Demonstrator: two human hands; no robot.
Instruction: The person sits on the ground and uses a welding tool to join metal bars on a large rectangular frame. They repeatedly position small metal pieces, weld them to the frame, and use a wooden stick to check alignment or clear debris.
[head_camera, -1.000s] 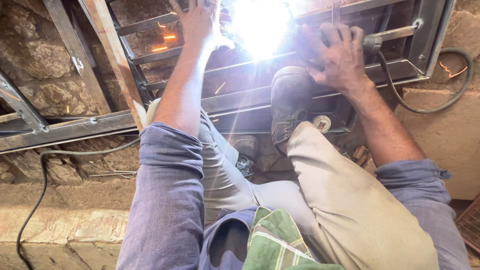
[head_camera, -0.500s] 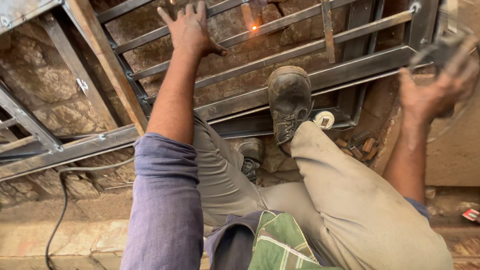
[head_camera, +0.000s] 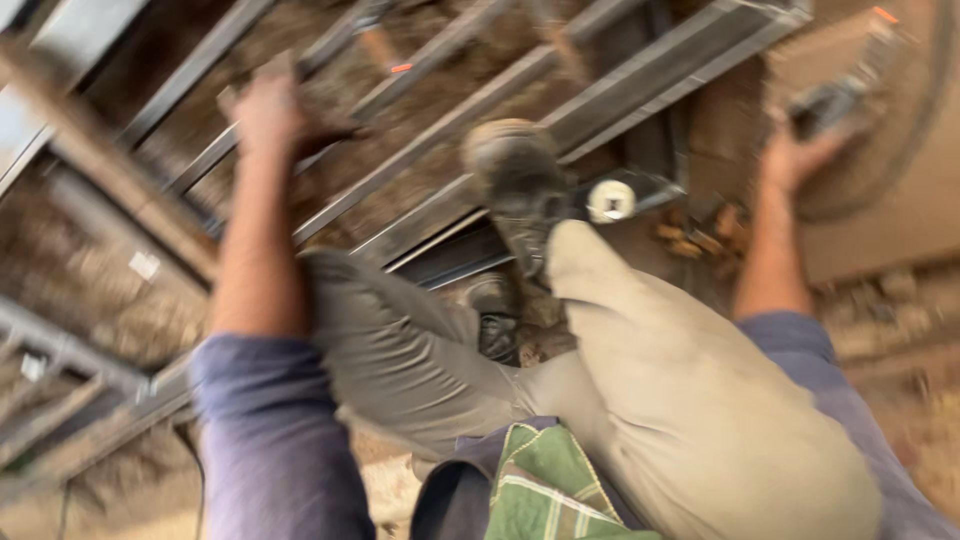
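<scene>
The picture is blurred by motion. My left hand (head_camera: 270, 115) is stretched out and rests on a bar of a metal frame (head_camera: 600, 95) that lies on the ground. One small orange glowing spot (head_camera: 400, 68) shows on a bar just right of that hand. My right hand (head_camera: 795, 155) is held out to the right, closed around a dark welding tool (head_camera: 835, 100) with a cable (head_camera: 935, 110) trailing from it. My right shoe (head_camera: 520, 175) presses on the frame between the two hands.
A small white round object (head_camera: 612, 200) lies beside the shoe. Stone and rubble (head_camera: 100, 290) show under the frame bars. A tan slab (head_camera: 900, 215) lies at the right. A green checked cloth (head_camera: 545, 495) hangs at my waist.
The bright welding glare from a second ago is gone. My right hand has drawn the tool away from the frame to the right. The view has swung and blurred.
</scene>
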